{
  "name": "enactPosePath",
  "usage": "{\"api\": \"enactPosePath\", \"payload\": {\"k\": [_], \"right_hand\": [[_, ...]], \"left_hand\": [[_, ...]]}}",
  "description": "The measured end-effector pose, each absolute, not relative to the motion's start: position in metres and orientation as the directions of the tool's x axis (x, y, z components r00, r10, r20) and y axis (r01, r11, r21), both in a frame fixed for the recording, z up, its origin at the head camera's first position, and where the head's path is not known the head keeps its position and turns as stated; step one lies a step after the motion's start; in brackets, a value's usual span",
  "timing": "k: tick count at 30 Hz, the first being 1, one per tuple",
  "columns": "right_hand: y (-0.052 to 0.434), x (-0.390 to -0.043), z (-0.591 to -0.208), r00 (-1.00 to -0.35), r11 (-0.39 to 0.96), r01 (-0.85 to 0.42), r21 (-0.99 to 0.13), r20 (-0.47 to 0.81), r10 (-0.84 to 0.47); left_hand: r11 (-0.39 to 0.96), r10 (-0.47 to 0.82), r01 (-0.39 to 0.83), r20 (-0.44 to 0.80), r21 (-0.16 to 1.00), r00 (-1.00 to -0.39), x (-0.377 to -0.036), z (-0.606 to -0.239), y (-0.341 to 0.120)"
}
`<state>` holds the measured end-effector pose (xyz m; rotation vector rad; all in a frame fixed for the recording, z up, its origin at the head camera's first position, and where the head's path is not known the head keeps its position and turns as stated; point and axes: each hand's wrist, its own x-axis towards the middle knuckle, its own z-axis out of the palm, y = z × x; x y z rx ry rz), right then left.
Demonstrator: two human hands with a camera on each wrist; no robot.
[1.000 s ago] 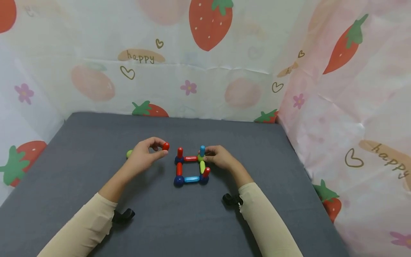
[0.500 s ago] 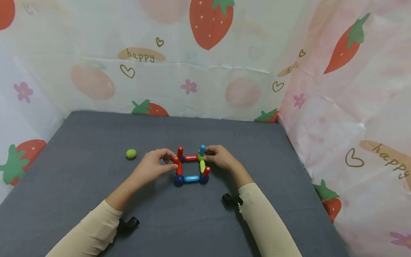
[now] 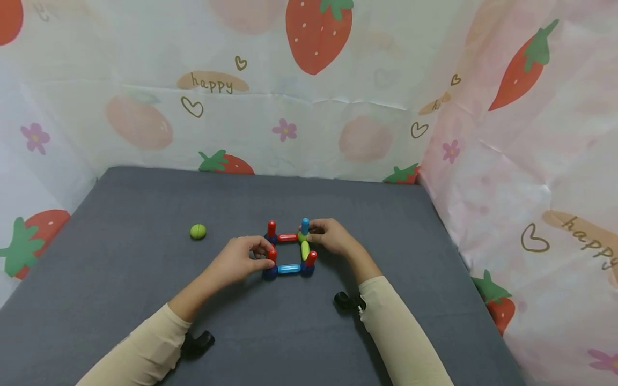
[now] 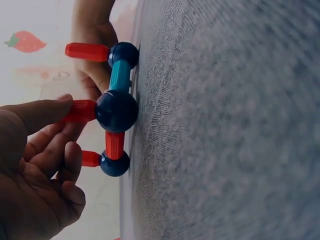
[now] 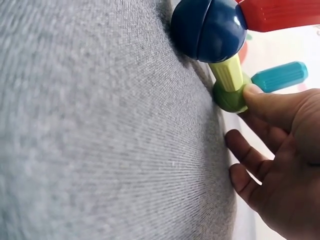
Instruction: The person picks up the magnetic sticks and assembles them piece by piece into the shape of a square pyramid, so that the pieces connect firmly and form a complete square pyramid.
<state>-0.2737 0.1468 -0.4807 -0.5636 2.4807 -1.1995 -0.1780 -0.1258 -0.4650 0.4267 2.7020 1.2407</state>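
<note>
A square of coloured building rods and balls lies on the table, with a light blue rod (image 3: 289, 268) at its near side and a red rod (image 3: 288, 237) at its far side. My left hand (image 3: 240, 258) pinches an upright red rod (image 4: 82, 111) between thumb and fingers. That rod's lower end meets the near-left dark blue ball (image 4: 116, 111). At the far-right corner, my right hand (image 3: 332, 237) pinches the green ball (image 5: 232, 97), from which a blue rod (image 5: 280, 76) stands up. Upright red rods also top the far-left (image 3: 272, 228) and near-right (image 3: 311, 258) corners.
A loose green ball (image 3: 198, 231) rests on the grey cloth-covered table (image 3: 145, 214), left of the square. A strawberry-print sheet (image 3: 309, 128) rises behind the table's far edge and along its sides.
My left hand has carried the red rod rightward and toward the near-left corner ball, where it now stands upright. The loose green ball has come into full view. My right hand stays at its corner.
</note>
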Motion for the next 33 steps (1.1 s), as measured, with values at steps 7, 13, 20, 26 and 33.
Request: {"api": "enactPosePath", "payload": {"k": [7,13,20,26,33], "right_hand": [[0.143,-0.268,-0.480,-0.880,0.592,-0.207,-0.779,-0.117,-0.461],[0.142,-0.258,-0.478,-0.916,0.626,-0.182,-0.758,-0.100,-0.388],[0.150,-0.242,-0.462,-0.957,0.668,-0.177,-0.723,-0.030,-0.287],[0.162,-0.234,-0.448,-0.943,0.656,-0.216,-0.723,-0.019,-0.332],[0.171,-0.232,-0.441,-0.851,0.613,-0.320,-0.723,-0.064,-0.521]], "left_hand": [[0.640,0.333,0.234,0.011,0.732,-0.943,-0.177,-0.464,-0.127],[0.657,0.345,0.260,0.024,0.708,-0.938,-0.176,-0.463,-0.128],[0.661,0.354,0.275,0.033,0.699,-0.935,-0.176,-0.462,-0.131],[0.666,0.351,0.269,0.027,0.696,-0.936,-0.175,-0.461,-0.131],[0.670,0.350,0.260,0.013,0.695,-0.937,-0.174,-0.459,-0.131]]}}
